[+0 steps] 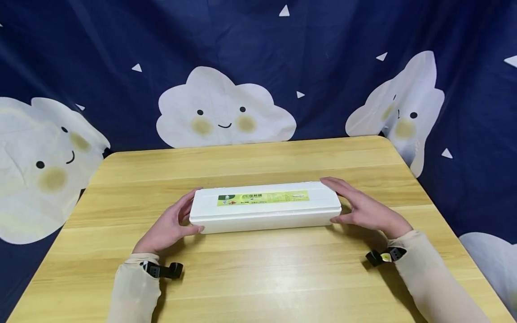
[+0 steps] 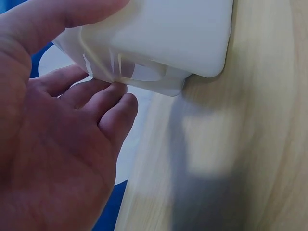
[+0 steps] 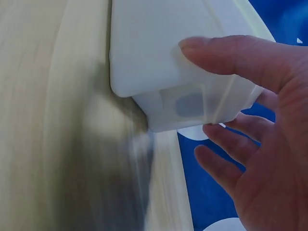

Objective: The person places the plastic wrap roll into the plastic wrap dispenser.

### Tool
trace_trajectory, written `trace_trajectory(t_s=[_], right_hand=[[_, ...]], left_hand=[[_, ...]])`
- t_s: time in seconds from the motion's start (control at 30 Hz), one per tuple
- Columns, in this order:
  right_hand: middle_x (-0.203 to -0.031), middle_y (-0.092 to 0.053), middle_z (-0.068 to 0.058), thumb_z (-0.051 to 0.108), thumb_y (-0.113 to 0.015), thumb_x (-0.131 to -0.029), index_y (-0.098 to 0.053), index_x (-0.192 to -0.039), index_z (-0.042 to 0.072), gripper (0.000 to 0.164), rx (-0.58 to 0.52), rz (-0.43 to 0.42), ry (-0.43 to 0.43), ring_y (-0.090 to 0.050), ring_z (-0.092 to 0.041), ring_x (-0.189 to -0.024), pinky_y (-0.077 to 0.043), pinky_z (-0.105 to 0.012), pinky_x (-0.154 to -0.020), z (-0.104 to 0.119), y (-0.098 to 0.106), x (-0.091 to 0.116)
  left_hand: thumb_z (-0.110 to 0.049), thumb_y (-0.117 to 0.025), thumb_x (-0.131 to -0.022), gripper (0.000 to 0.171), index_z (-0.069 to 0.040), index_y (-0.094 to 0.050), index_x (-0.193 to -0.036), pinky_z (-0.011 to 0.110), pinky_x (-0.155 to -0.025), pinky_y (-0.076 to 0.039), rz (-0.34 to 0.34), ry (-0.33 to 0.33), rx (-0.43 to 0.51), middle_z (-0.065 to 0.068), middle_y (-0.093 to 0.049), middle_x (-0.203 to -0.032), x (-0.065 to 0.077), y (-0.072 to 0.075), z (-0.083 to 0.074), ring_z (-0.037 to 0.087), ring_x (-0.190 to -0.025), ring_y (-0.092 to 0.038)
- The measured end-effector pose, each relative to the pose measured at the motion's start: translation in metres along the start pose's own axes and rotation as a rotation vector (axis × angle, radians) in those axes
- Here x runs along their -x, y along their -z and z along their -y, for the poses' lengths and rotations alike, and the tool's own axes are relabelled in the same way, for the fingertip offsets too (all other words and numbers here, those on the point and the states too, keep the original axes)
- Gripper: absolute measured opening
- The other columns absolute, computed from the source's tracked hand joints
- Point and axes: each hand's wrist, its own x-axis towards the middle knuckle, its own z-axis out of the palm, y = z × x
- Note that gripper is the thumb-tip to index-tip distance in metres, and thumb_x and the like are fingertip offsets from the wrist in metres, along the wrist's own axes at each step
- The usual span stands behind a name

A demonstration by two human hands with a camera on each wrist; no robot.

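A long white cling film box (image 1: 264, 220) lies crosswise on the wooden table, its lid down and a yellow-green printed label (image 1: 262, 198) on top. At its left end my left hand (image 1: 168, 225) holds it, thumb on the front face and fingers round the back. My right hand (image 1: 365, 210) grips the other end the same way. In the left wrist view the left thumb (image 2: 91, 10) presses the box's front wall (image 2: 178, 36). The right wrist view shows the right thumb (image 3: 216, 54) on that wall, with the fingers behind the recessed end (image 3: 183, 103).
The light wood table (image 1: 258, 278) reaches back to a dark blue curtain (image 1: 323, 40) printed with smiling white clouds (image 1: 226, 110) and small triangles. Beige sleeves (image 1: 135, 287) cover both forearms, and a small black camera (image 1: 161, 270) is strapped at each wrist.
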Motion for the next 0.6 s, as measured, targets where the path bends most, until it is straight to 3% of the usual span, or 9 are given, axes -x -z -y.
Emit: trace_trajectory(t_s=[0.37,0.47,0.6], right_hand=[[-0.159,-0.025,-0.012,0.016,-0.080,-0.082,-0.026,-0.157,0.015,0.092,0.112,-0.005,0.053,-0.025,-0.030,-0.143,-0.021,-0.026,-0.113,0.0063,0.0014,0.0032],[-0.159,-0.025,-0.012,0.017,-0.081,-0.082,-0.026,-0.157,0.015,0.093,0.138,-0.004,0.045,-0.026,-0.030,-0.142,-0.022,-0.027,-0.113,0.0081,0.0018,0.0030],[-0.159,-0.025,-0.006,0.018,-0.083,-0.080,-0.026,-0.157,0.018,0.096,0.149,0.006,-0.008,-0.028,-0.030,-0.141,-0.029,-0.047,-0.111,0.0097,0.0026,0.0009]], left_hand=[[0.000,-0.081,-0.077,0.097,-0.011,-0.025,-0.156,0.017,-0.103,-0.036,-0.033,0.016,-0.035,0.008,-0.035,-0.155,0.0004,-0.0018,-0.0004,0.021,-0.137,-0.038],[0.001,-0.081,-0.077,0.097,-0.008,-0.024,-0.155,0.017,-0.103,-0.035,-0.032,-0.001,-0.031,0.010,-0.034,-0.155,0.0004,-0.0018,0.0009,0.024,-0.138,-0.037],[0.003,-0.081,-0.077,0.098,-0.004,-0.023,-0.155,0.017,-0.104,-0.034,-0.012,-0.016,-0.013,0.012,-0.033,-0.155,0.0000,0.0003,0.0009,0.027,-0.139,-0.035]])
